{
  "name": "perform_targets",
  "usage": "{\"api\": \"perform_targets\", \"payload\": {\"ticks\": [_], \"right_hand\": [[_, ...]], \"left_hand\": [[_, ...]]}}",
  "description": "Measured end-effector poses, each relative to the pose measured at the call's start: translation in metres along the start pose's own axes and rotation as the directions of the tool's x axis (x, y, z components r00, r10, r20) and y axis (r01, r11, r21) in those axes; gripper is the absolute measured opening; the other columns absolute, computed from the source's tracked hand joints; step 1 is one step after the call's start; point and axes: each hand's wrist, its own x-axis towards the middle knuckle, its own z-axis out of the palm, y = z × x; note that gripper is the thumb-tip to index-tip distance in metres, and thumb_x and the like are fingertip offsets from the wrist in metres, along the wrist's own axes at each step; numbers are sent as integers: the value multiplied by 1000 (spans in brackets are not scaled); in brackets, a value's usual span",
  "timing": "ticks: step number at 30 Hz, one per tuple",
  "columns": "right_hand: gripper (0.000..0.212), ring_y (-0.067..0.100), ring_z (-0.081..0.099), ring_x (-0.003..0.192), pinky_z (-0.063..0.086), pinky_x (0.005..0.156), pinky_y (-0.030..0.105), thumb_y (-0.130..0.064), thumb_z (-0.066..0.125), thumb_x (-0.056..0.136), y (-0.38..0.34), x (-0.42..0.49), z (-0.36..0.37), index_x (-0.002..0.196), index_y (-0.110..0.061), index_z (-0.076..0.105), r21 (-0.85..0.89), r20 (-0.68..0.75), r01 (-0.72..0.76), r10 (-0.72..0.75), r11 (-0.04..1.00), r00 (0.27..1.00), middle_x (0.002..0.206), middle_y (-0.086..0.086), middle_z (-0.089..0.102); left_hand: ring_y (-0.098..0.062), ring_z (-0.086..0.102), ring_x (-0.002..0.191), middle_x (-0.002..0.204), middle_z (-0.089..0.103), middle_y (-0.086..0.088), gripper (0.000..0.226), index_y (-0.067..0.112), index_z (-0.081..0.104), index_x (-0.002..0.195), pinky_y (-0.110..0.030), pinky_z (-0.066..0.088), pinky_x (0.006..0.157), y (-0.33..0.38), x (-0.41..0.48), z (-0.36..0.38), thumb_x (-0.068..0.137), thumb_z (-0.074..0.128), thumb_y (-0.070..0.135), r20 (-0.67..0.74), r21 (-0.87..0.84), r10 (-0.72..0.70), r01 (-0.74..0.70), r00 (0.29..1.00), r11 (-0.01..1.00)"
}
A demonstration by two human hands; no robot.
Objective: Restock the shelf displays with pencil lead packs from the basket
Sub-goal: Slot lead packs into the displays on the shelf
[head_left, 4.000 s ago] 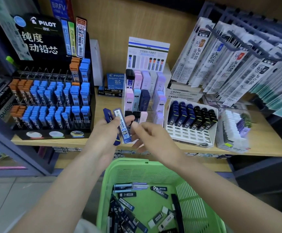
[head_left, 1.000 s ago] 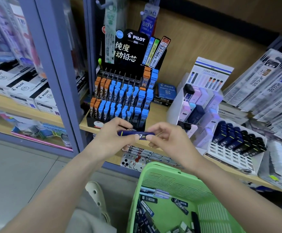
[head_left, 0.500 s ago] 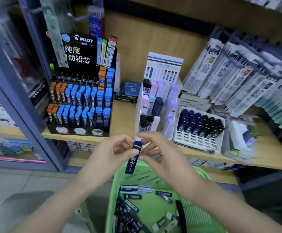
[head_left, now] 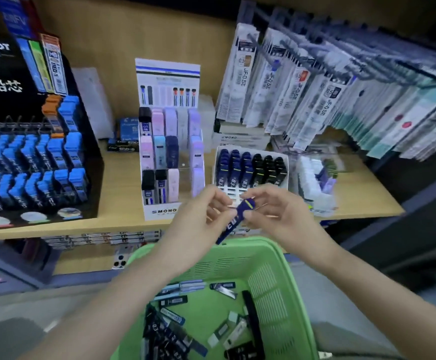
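While hands (head_left: 193, 219) (head_left: 281, 216) pinch it, lead pack (head_left: 231, 226) slants, cap upper-right.

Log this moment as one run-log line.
left hand pinches navy lead pack | right hand pinches pack's top end | green basket holds more packs | white tray: front slots empty
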Motion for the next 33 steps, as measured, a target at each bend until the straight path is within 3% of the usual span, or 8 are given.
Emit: {"api": "perform_targets", "payload": {"ticks": [4,9,11,14,19,21,24,33], "right_hand": [[15,19,67,77,52,66,22,-8,61,89,21,22,-35,91,-22,62,-31,-262,-38,28,999,965,83,10,65],[14,9,57,74,46,68,7,-10,64,87,38,51,-45,97,-18,59,-291,-340,-31,-73,956,937,80,-5,59],[15,4,54,70,44,70,4,-12,64,88,46,62,-42,102,-15,63,-379,-311,-38,-88,925,946,78,-5,58],[19,5,56,72,43,71,2,-14,64,88,57,74,-38,107,-14,67,-491,-242,-26,-108,871,964,80,-6,59],[20,11,62,83,51,84,23,-14,62,89,67,82,-33,109,-15,67,-531,-155,15,-115,847,981,87,-4,62],[21,16,63,87,51,87,32,-14,60,91,65,84,-36,111,-14,67,-574,-108,49,-135,817,985,94,2,65],[21,21,60,88,46,85,32,-13,58,92,61,87,-42,111,-12,67,-661,-29,122,-187,740,982,97,7,64],[25,28,59,95,47,84,35,-14,51,96,51,102,-33,117,-10,64,-775,164,242,-184,584,969,111,10,60]], "left_hand": [[-9,48,110,118,51,9,21,22,52,117,-24,37,92,-15,28,23,97,48,27,96,340,104,-131,990,931],[-15,32,128,137,37,1,43,17,34,141,-25,19,106,-36,50,39,100,37,31,270,662,169,-310,948,682],[-16,28,131,140,34,0,46,17,30,143,-27,15,108,-44,54,42,100,35,31,296,723,167,-335,940,604],[-17,26,132,142,32,-1,47,16,27,144,-28,12,111,-55,54,45,100,35,30,296,746,144,-322,944,583],[-19,25,134,144,29,-2,47,14,29,143,-28,11,113,-64,51,50,98,40,26,270,752,149,-305,951,584],[-24,38,128,137,41,-7,49,9,41,137,-32,19,111,-66,50,52,92,54,21,259,769,177,-314,949,558],[-27,58,105,114,60,-11,52,4,59,119,-32,26,99,-74,50,55,71,76,17,214,805,252,-316,944,502],[-30,60,108,113,62,-13,60,1,61,117,-43,43,100,-75,48,59,62,81,13,207,815,268,-317,941,484]]}}
